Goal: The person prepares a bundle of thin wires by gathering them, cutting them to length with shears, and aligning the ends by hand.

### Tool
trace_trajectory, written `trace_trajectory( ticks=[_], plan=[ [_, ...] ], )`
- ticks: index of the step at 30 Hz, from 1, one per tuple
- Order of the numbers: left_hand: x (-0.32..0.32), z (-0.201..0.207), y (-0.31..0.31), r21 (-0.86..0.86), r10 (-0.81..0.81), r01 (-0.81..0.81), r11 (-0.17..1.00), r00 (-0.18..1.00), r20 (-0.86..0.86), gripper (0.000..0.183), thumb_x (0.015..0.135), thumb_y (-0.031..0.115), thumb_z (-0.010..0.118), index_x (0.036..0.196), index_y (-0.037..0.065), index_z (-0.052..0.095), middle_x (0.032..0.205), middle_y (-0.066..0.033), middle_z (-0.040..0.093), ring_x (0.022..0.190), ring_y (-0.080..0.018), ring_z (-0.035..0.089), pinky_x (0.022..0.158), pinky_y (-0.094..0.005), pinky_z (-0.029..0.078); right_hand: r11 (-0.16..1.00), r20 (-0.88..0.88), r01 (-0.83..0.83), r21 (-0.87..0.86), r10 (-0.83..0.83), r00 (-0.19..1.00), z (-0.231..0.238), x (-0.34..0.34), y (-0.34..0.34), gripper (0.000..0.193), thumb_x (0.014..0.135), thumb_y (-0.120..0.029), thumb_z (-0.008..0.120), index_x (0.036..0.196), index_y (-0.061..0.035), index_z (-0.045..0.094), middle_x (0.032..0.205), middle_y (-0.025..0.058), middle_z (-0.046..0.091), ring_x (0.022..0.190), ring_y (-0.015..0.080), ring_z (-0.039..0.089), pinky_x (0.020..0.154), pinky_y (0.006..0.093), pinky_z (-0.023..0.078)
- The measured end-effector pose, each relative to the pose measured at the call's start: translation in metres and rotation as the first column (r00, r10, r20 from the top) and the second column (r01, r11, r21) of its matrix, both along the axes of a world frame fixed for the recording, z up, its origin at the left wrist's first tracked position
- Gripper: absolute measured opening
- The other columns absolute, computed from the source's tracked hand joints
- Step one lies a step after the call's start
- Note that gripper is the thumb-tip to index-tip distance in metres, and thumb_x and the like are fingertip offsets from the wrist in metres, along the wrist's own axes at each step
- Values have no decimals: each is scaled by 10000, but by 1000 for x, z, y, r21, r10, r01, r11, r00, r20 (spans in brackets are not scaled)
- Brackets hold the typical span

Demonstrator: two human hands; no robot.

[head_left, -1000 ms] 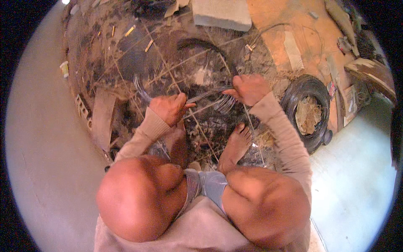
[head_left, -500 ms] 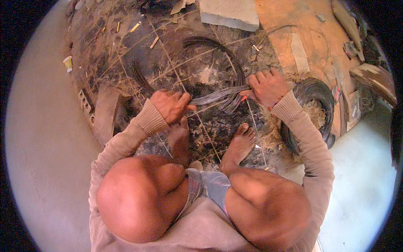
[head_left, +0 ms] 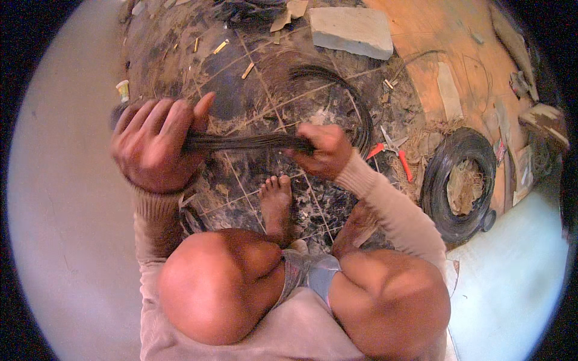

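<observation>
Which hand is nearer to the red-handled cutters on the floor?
The right hand. It is a little left of the red-handled cutters, gripping a dark bundle; the left hand grips that bundle much farther left.

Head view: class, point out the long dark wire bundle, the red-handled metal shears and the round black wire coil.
Long dark wire bundle [head_left: 244, 142], head view: its exposed middle.
Red-handled metal shears [head_left: 394, 148], head view: near the pivot.
Round black wire coil [head_left: 436, 185], head view: its left side.

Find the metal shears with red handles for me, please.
In the head view, the red-handled metal shears lie right of centre, between the person's bare right hand and the thick ring-shaped coil of black wire.
</observation>
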State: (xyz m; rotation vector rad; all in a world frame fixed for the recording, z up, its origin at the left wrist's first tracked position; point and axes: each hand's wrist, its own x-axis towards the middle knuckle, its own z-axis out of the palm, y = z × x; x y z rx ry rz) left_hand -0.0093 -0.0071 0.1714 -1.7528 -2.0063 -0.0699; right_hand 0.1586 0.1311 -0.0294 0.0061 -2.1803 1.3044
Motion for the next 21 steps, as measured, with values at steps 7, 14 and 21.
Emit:
trace_trajectory(
  ticks=[7, 14, 21],
  plan=[
    [8, -63, -3, -424, -52, 33, 905, 998, -34, 79, 858, 149, 562, 794, 102, 566, 648, -43, 613, 637, -229, 661, 565, -364, 501, 997, 241, 71, -41, -59, 969, -83, -20, -26, 207, 718, -192, 727, 782, -51, 590, 706, 157, 580, 637, 384, 585, 567, 422, 458],
    [-31, -75, -12, -455, 177, -66, 888, 963, 205, 117, 806, 210, 641, 834, 122, 569, 689, -81, 621, 652, -322, 639, 587, -429, 500, 839, 605, -57, -542, 436, 666, -28, -15, -22, 394, 836, -398, 712, 733, -26, 631, 566, 57, 537, 502, 157, 537, 473, 328, 389],
    [-75, -85, -16, -36, -264, 281, 959, 932, 247, 376, 768, 311, 744, 619, 102, 469, 564, -59, 496, 512, -241, 543, 482, -355, 417, 56, -18, -136, -989, 873, 487, 26, 18, -43, 408, 1000, -441, 455, 803, -87, 505, 580, 28, 513, 457, 97, 430, 429, 254, 348]
  ],
)
